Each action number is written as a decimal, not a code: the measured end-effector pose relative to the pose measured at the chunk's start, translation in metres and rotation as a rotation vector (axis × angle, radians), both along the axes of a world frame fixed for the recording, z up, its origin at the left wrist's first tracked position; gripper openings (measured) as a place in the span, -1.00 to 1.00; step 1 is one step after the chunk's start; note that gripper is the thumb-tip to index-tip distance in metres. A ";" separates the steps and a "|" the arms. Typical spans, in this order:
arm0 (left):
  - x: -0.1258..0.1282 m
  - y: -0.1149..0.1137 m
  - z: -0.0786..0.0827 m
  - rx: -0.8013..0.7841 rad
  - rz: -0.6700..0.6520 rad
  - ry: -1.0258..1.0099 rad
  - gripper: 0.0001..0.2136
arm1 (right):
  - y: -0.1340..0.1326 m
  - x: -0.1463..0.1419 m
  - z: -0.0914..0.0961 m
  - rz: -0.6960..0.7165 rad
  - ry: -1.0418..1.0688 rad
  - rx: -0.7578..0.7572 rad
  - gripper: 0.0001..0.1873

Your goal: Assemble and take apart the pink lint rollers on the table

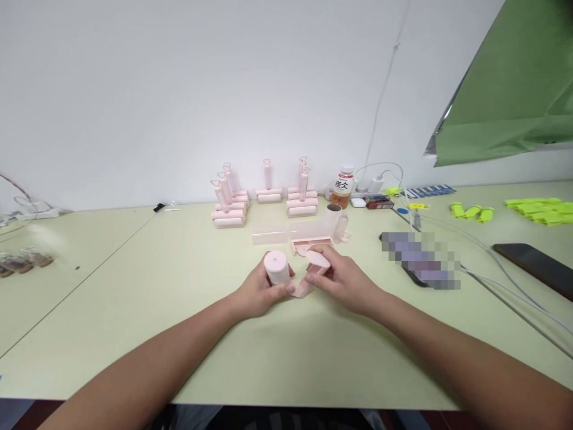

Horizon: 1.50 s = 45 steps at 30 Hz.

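My left hand (259,289) is wrapped round a pale pink roller (275,263), held upright with its flat round end facing up. My right hand (340,278) is closed on a pink plastic piece (317,260) with a rounded end. A narrow pink strip (302,290) spans the gap between both hands; which part it belongs to I cannot tell. Just beyond my hands lies an open pink lint roller case (302,247), partly hidden by my right fingers. Behind it are a clear plastic cover (269,237) and a pink handle (341,227).
Lint rollers with upright handles stand along the wall, at left (229,220), middle (268,196) and right (301,207). Nearby are a paper roll (333,210) and a labelled bottle (342,188). Rightward lie a phone (416,275), white cables (505,280) and yellow pieces (544,210).
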<state>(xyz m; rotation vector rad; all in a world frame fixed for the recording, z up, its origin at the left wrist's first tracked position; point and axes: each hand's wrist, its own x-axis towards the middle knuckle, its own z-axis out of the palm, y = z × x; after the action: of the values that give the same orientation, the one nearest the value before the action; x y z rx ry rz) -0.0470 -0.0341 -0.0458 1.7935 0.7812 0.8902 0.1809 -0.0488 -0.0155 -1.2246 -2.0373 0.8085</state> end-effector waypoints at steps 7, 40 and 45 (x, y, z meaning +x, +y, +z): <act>-0.012 0.007 0.012 0.081 0.294 0.212 -0.47 | 0.018 0.011 -0.004 -0.180 -0.165 -0.147 -0.57; -0.015 0.001 0.021 0.409 -0.048 0.504 -0.57 | -0.007 0.000 0.011 0.153 -0.277 0.190 -0.69; -0.014 0.001 0.019 0.415 -0.035 0.507 -0.58 | -0.005 -0.003 0.008 0.161 -0.277 0.230 -0.72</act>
<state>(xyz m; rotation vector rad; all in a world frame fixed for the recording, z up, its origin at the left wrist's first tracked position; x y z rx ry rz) -0.0613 -0.0334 -0.0265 2.4455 0.9213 0.6028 0.1781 -0.0543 -0.0071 -1.1017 -2.4014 0.4772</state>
